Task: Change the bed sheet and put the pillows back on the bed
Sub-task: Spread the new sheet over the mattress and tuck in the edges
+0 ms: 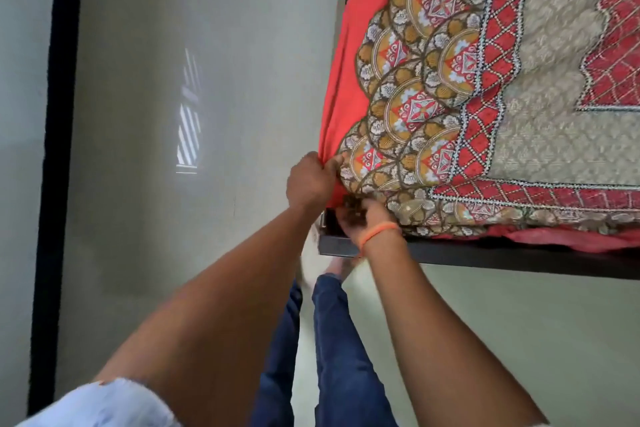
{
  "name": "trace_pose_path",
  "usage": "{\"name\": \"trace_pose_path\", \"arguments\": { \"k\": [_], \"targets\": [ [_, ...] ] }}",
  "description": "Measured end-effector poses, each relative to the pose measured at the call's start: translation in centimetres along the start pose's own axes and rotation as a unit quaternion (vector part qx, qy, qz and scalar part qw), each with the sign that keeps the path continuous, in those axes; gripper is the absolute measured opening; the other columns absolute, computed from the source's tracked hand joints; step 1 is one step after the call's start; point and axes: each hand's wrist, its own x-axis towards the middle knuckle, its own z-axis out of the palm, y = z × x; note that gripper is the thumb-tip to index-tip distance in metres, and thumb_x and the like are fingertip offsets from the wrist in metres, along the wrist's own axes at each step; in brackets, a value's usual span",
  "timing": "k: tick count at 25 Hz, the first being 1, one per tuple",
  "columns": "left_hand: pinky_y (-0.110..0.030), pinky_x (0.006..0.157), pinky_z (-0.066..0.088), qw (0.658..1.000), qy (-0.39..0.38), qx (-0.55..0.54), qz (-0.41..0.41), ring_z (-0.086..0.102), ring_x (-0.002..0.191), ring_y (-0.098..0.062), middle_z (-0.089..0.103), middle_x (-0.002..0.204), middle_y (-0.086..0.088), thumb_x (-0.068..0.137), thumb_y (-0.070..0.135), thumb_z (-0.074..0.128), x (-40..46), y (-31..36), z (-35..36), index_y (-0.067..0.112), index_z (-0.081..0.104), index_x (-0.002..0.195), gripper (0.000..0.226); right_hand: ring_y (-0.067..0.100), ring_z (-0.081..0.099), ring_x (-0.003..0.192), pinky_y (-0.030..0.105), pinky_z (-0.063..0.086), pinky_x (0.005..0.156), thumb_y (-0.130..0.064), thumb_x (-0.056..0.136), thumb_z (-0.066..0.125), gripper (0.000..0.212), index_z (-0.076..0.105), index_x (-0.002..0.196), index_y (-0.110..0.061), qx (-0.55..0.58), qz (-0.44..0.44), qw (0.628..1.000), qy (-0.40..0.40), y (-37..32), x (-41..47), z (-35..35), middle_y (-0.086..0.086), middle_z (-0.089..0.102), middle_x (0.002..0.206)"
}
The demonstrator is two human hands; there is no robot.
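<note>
Right at the near left corner of the bed, the left hand (311,180) has its grip closed on a bunch of the bed sheet (540,87), fingers curled into the plain red border where the cloth gathers into folds over the corner. Just beside and below it, the right hand (363,218) reaches in under the same corner with its fingers curled into the patterned edge of the sheet; it is blurred, so how firmly it holds cannot be told for sure. An orange band (379,234) circles the right wrist. The sheet lies spread across the bed, its scalloped gold-and-red border running along the left and near edges and a beige field further in. Under the near edge a strip of red cloth shows above the dark bed frame (519,258), whose metal corner sits just below the hands. Blue trouser legs (332,340) stand on the pale floor (173,114) beside the corner.
</note>
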Motion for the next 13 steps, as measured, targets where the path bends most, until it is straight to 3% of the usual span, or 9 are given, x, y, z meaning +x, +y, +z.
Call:
{"name": "trace_pose_path", "arguments": {
  "k": [2, 4, 5, 7, 9, 10, 11, 12, 13],
  "targets": [
    [-0.041, 0.091, 0.039, 0.993, 0.037, 0.053, -0.103, 0.057, 0.113, -0.032, 0.063, 0.114, -0.009, 0.097, 0.042, 0.051, 0.5, -0.2, 1.4, 0.013, 0.056, 0.114, 0.033, 0.022, 0.055, 0.071, 0.037, 0.055, 0.057, -0.010, 0.099, 0.044, 0.014, 0.052, 0.089, -0.007, -0.073, -0.029, 0.996, 0.046, -1.7, 0.6, -1.5, 0.012, 0.053, 0.083],
    [-0.042, 0.096, 0.038, 0.967, 0.123, 0.039, -0.220, 0.051, 0.120, -0.031, 0.054, 0.128, -0.010, 0.096, 0.020, 0.052, 0.2, -0.2, 1.5, 0.012, 0.052, 0.124, 0.029, 0.017, 0.050, 0.064, 0.034, 0.051, 0.055, -0.006, 0.095, 0.045, 0.013, 0.050, 0.084, -0.008, -0.108, -0.106, 0.983, 0.101, -3.0, 0.8, -2.9, 0.008, 0.046, 0.077],
    [-0.041, 0.095, 0.039, 0.955, 0.182, -0.003, -0.233, 0.050, 0.118, -0.029, 0.051, 0.129, -0.009, 0.094, 0.012, 0.051, -0.2, 0.1, 1.3, 0.012, 0.051, 0.124, 0.030, 0.017, 0.051, 0.063, 0.031, 0.051, 0.053, -0.005, 0.094, 0.044, 0.014, 0.049, 0.081, -0.008, -0.087, -0.153, 0.978, 0.110, -3.6, 0.8, -3.2, 0.007, 0.047, 0.076],
    [-0.032, 0.088, 0.037, 0.955, 0.246, -0.117, -0.119, 0.048, 0.102, -0.021, 0.050, 0.119, -0.006, 0.091, 0.007, 0.049, -1.0, 0.5, 1.2, 0.014, 0.052, 0.115, 0.025, 0.022, 0.059, 0.081, 0.035, 0.055, 0.069, -0.010, 0.097, 0.041, 0.011, 0.052, 0.096, -0.007, 0.002, -0.190, 0.981, 0.046, -3.8, 0.7, -3.0, 0.011, 0.056, 0.091],
    [-0.025, 0.079, 0.037, 0.967, 0.184, -0.176, 0.016, 0.047, 0.089, -0.013, 0.053, 0.104, 0.000, 0.093, 0.012, 0.050, -2.8, 1.6, 2.2, 0.016, 0.052, 0.104, 0.011, 0.026, 0.056, 0.094, 0.041, 0.048, 0.089, -0.025, 0.103, 0.036, 0.023, 0.052, 0.107, -0.010, 0.073, -0.153, 0.984, -0.049, -3.8, 0.8, -1.5, 0.013, 0.057, 0.102],
    [-0.026, 0.079, 0.039, 0.967, 0.143, -0.207, 0.031, 0.050, 0.089, -0.012, 0.056, 0.101, 0.001, 0.096, 0.017, 0.051, -3.6, 2.0, 3.4, 0.016, 0.052, 0.103, 0.008, 0.028, 0.055, 0.094, 0.042, 0.045, 0.092, -0.033, 0.104, 0.033, 0.030, 0.052, 0.108, -0.011, 0.076, -0.134, 0.987, -0.055, -4.1, 1.1, -0.6, 0.014, 0.056, 0.102],
    [-0.028, 0.084, 0.043, 0.960, 0.099, -0.263, 0.012, 0.055, 0.095, -0.015, 0.060, 0.104, 0.000, 0.098, 0.023, 0.051, -3.9, 2.6, 4.7, 0.015, 0.053, 0.107, 0.012, 0.030, 0.054, 0.096, 0.041, 0.044, 0.093, -0.040, 0.104, 0.031, 0.037, 0.051, 0.112, -0.010, 0.085, -0.114, 0.988, -0.057, -4.8, 1.4, 0.2, 0.017, 0.055, 0.104],
    [-0.032, 0.092, 0.046, 0.931, 0.056, -0.358, -0.046, 0.059, 0.104, -0.019, 0.063, 0.111, -0.003, 0.101, 0.026, 0.049, -3.5, 3.4, 5.8, 0.012, 0.054, 0.114, 0.020, 0.033, 0.054, 0.102, 0.042, 0.043, 0.098, -0.044, 0.103, 0.031, 0.044, 0.050, 0.118, -0.007, 0.097, -0.107, 0.988, -0.049, -5.6, 1.8, 1.0, 0.021, 0.054, 0.109],
    [-0.039, 0.099, 0.048, 0.881, 0.019, -0.459, -0.113, 0.060, 0.112, -0.024, 0.064, 0.119, -0.008, 0.102, 0.026, 0.045, -2.7, 4.2, 6.7, 0.009, 0.054, 0.121, 0.027, 0.037, 0.053, 0.113, 0.046, 0.040, 0.104, -0.044, 0.103, 0.032, 0.050, 0.050, 0.128, -0.004, 0.130, -0.099, 0.984, -0.066, -6.0, 2.2, 1.6, 0.023, 0.053, 0.119]
  ]
}}
